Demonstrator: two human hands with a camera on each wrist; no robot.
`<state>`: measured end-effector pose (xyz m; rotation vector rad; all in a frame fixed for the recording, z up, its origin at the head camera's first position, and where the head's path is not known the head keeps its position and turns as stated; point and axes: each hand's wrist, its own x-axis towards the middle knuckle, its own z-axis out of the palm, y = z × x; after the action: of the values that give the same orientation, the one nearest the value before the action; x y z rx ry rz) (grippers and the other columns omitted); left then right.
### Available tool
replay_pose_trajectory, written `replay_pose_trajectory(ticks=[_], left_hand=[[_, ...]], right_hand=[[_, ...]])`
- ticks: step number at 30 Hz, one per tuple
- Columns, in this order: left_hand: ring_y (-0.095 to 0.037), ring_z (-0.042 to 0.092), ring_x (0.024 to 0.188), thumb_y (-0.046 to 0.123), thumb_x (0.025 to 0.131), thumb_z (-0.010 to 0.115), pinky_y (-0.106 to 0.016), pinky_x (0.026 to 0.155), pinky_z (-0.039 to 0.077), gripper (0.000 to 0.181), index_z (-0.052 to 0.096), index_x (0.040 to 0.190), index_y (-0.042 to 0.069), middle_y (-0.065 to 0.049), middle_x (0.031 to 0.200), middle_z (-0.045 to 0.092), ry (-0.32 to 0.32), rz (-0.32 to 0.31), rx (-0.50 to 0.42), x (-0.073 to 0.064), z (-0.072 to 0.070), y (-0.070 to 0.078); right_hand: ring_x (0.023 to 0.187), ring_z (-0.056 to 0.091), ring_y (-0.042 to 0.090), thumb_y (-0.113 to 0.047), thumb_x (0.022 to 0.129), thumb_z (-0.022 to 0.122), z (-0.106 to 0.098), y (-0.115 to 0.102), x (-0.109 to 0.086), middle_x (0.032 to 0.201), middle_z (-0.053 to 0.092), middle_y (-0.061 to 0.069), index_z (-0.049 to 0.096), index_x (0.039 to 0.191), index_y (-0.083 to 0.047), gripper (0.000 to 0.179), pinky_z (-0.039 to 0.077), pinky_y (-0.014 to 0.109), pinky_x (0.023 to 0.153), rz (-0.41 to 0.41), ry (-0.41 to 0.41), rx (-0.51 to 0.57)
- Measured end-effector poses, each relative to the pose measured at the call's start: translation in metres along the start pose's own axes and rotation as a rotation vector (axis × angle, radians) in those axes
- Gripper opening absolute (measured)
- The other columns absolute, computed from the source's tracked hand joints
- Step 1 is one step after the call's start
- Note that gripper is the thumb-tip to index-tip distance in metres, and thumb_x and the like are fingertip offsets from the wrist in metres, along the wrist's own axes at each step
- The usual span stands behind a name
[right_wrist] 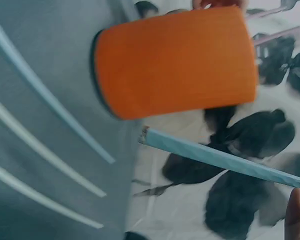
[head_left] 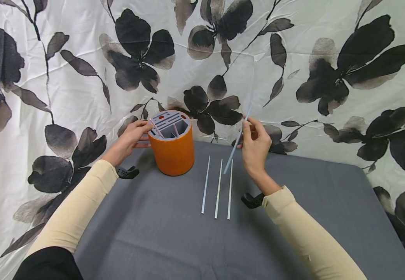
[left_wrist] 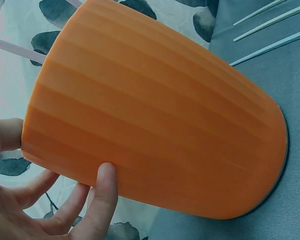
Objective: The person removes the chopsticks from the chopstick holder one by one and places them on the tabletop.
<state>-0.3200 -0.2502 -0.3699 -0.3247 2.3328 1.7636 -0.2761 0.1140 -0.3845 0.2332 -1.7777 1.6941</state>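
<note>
The left hand [head_left: 131, 135] grips the orange holder [head_left: 172, 153] by its upper left side; the right hand [head_left: 256, 146] pinches a pale blue stick [head_left: 232, 155], tilted and raised just right of the holder. Pink sticks [head_left: 157, 129] (two visible) lean in the holder, which stands at the far left of the grey worktop [head_left: 160, 229]. Nearer, three slim sticks [head_left: 219, 188] lie side by side, apart. Floral cloth [head_left: 83, 23] hangs behind.
</note>
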Motion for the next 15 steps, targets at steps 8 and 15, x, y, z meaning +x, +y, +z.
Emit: replay_pose_trajectory(ticks=[8,15], left_hand=[[-0.017,0.061,0.102,0.045,0.107,0.055,-0.048,0.108,0.057,0.062,0.041,0.159,0.014,-0.005,0.131,0.049,0.002,0.005,-0.006,0.000,-0.001,0.000],[-0.022,0.060,0.110,0.046,0.107,0.056,-0.047,0.107,0.058,0.061,0.041,0.158,0.016,-0.006,0.134,0.048,-0.001,-0.005,-0.003,0.000,0.001,0.002]], right_hand=[[0.047,0.057,0.009,-0.029,0.105,0.065,-0.025,0.034,-0.014,0.086,0.069,0.004,0.075,0.125,-0.012,0.028,0.050,0.020,0.040,0.189,-0.076,-0.241],[0.046,0.055,0.008,-0.027,0.106,0.063,-0.043,0.064,-0.036,0.094,0.072,0.021,0.073,0.127,-0.008,0.029,0.050,0.024,0.040,0.305,-0.143,-0.360]])
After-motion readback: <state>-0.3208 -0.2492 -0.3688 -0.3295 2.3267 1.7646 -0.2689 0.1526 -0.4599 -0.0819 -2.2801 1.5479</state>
